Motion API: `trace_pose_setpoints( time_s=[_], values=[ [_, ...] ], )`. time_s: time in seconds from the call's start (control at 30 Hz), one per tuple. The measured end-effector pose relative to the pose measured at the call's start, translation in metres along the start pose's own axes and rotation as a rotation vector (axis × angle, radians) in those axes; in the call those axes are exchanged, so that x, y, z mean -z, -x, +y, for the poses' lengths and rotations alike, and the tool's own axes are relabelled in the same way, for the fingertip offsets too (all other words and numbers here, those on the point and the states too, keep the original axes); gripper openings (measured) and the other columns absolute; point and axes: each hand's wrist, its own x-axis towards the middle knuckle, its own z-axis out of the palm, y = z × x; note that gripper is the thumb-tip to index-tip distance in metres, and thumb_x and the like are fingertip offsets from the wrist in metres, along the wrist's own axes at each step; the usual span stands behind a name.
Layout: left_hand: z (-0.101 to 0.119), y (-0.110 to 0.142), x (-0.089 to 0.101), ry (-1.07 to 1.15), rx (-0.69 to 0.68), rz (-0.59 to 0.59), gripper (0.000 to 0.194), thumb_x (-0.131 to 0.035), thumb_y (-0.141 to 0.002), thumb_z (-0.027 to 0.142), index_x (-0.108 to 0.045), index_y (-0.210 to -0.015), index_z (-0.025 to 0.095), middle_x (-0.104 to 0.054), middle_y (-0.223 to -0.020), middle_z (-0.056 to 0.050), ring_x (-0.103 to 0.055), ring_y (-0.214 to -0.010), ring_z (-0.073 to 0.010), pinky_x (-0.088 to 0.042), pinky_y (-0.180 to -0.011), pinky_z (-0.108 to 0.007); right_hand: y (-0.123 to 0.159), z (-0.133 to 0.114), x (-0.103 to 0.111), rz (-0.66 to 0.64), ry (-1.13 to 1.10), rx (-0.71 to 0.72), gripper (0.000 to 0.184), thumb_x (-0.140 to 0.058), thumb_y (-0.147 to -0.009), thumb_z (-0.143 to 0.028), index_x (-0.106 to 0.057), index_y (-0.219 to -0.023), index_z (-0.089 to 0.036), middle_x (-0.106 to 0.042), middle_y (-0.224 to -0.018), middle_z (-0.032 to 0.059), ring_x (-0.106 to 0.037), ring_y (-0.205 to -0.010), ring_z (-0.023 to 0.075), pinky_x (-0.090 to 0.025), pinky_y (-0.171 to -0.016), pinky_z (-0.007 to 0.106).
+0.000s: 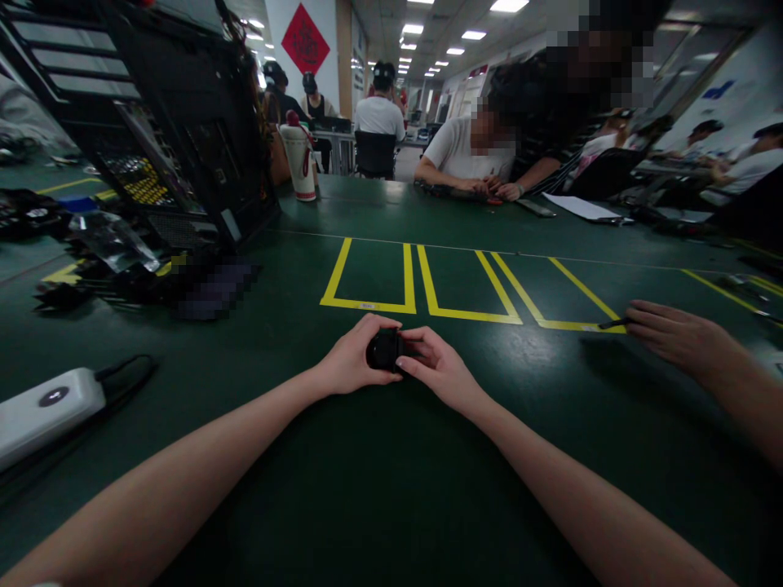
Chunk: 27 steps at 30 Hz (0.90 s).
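Observation:
A small black object (384, 350) with a rounded side is held between my two hands, just above or on the dark green table (342, 473); I cannot tell what kind of thing it is. My left hand (355, 355) curls round its left side, thumb below and fingers above. From the right, my right hand (437, 365) pinches the same object with thumb and fingertips. Parts of it are hidden behind the fingers. Just beyond my hands, yellow tape (370, 307) marks rectangles on the tabletop.
A black computer case (201, 139) stands at left, near a clear bottle (110, 232) and a paper cup (298, 159). A white device (52, 412) with a cable lies nearer left. At right, another person's hand (670, 330) holds a thin dark item. People sit across the table.

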Motion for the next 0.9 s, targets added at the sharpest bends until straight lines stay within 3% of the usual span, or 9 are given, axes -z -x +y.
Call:
trace_pose_setpoints(
  time_s=[0.3, 0.57, 0.9],
  values=[
    [-0.0005, 0.0003, 0.0, -0.009, 0.001, -0.011, 0.06, -0.072, -0.065, 0.024, -0.041, -0.116, 0.027, -0.045, -0.113, -0.005, -0.048, -0.104, -0.0232, -0.044, -0.085, -0.042, -0.0003, 0.0039, -0.0011, 0.016, -0.045, 0.046, 0.019, -0.058, -0.079, -0.025, -0.051, -0.097, -0.026, -0.055, -0.106, 0.0013, -0.058, -0.101, 0.0184, -0.051, -0.085, 0.038],
    [0.0013, 0.0002, 0.0018, -0.014, -0.005, -0.026, 0.058, -0.071, -0.066, 0.023, -0.041, -0.115, 0.027, -0.046, -0.113, -0.004, -0.049, -0.104, -0.023, -0.044, -0.085, -0.042, 0.0012, -0.0029, 0.0, 0.007, 0.014, -0.007, 0.028, -0.057, -0.079, -0.023, -0.049, -0.106, -0.024, -0.053, -0.114, 0.0036, -0.053, -0.109, 0.0197, -0.045, -0.094, 0.042],
    [0.0015, 0.0006, 0.0018, -0.021, 0.0, -0.035, 0.059, -0.072, -0.067, 0.024, -0.041, -0.116, 0.025, -0.045, -0.114, -0.005, -0.048, -0.105, -0.0228, -0.044, -0.087, -0.041, -0.0004, 0.0053, -0.0006, 0.033, -0.011, 0.11, 0.019, -0.058, -0.079, -0.021, -0.053, -0.097, -0.025, -0.05, -0.106, 0.0012, -0.055, -0.103, 0.0173, -0.05, -0.086, 0.035]
  ],
)
